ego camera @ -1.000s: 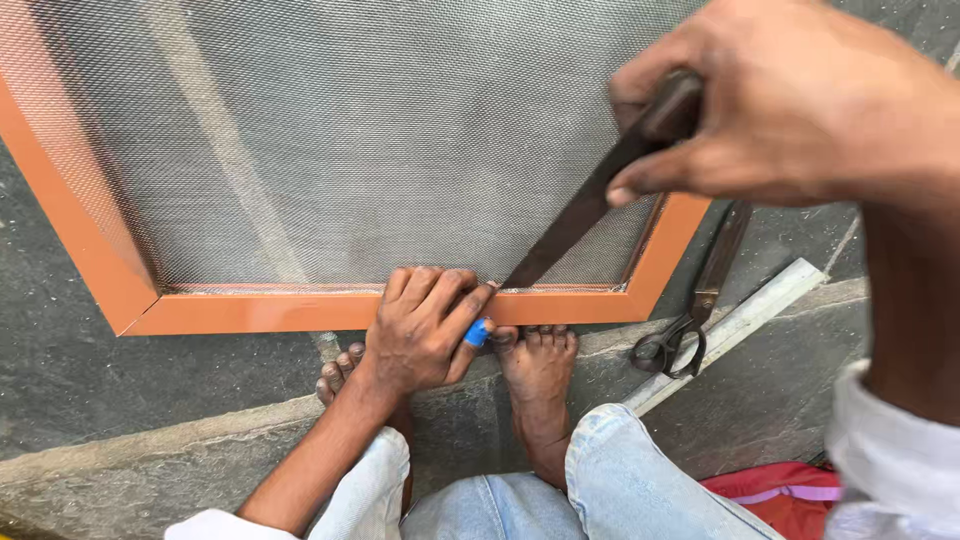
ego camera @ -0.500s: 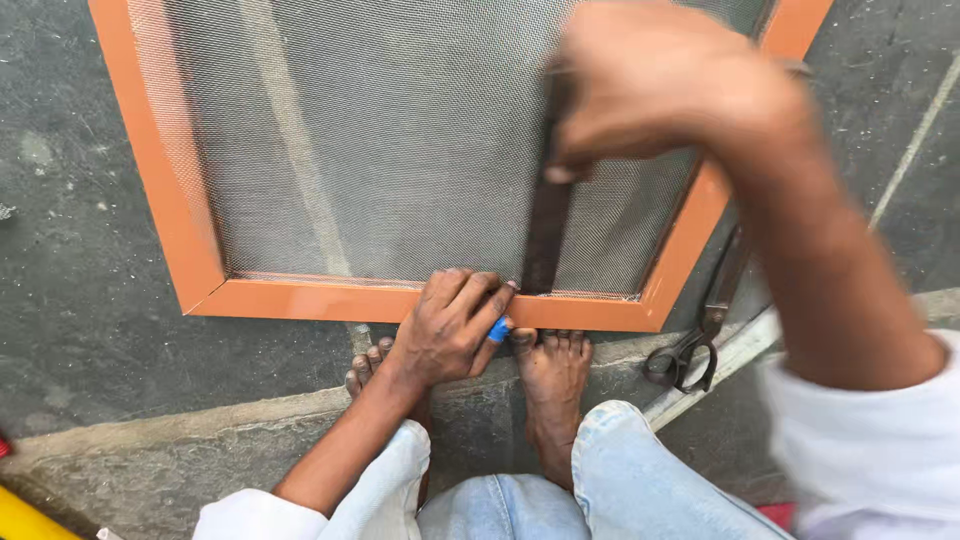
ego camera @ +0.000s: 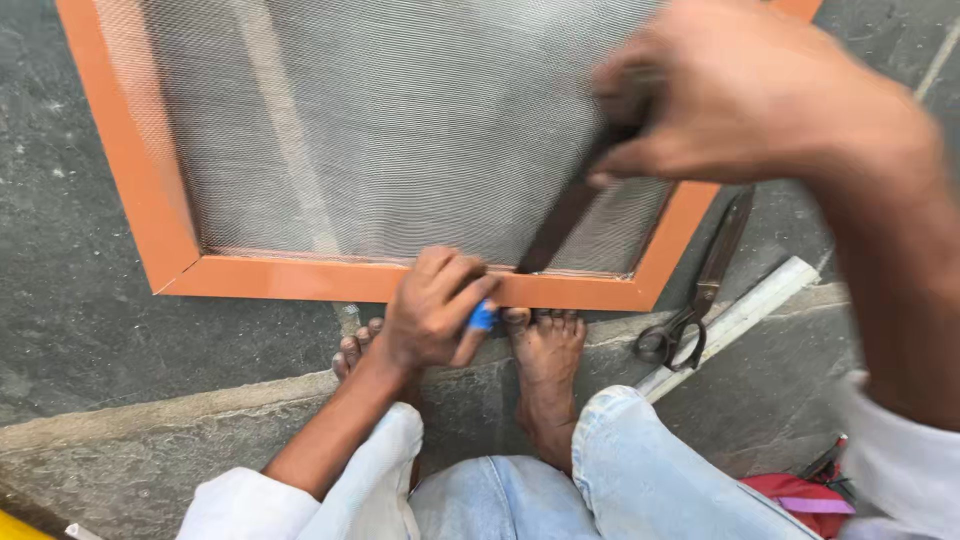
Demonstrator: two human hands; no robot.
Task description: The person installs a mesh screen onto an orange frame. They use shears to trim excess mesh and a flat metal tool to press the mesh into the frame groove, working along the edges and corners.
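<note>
A: Left hand (ego camera: pixel 432 312) first? Fingers (ego camera: pixel 462 275) curled tight?

B: Yes, pinched shut on a small blue thing (ego camera: pixel 483 317), pressed down on the bottom bar of the orange frame (ego camera: pixel 300 280). Only a bit of blue poking out, so hard to tell what kind of tool.

A: And the right hand (ego camera: pixel 745 95)?

B: Up high and blurry. Closed around the top end of a long dark flat tool (ego camera: pixel 565 215). Slanting down, tip right at the inner edge of the frame bar, just beside the left fingers.

A: Room around there?

B: Tight. Bare toes (ego camera: pixel 545 322) touching the outer edge of the frame. Grey mesh (ego camera: pixel 400 120) filling the inside of the frame. Open stone floor (ego camera: pixel 80 300) to the left.

A: To the right?

B: Black scissors (ego camera: pixel 695 290) lying on the floor just past the frame corner, beside a white strip (ego camera: pixel 745 315).

A: Anything cut off?

B: Top of the frame out of the picture. Right arm covering the top right corner. Something red (ego camera: pixel 800 495) low on the right, half hidden by a jeans leg (ego camera: pixel 650 470)
</note>
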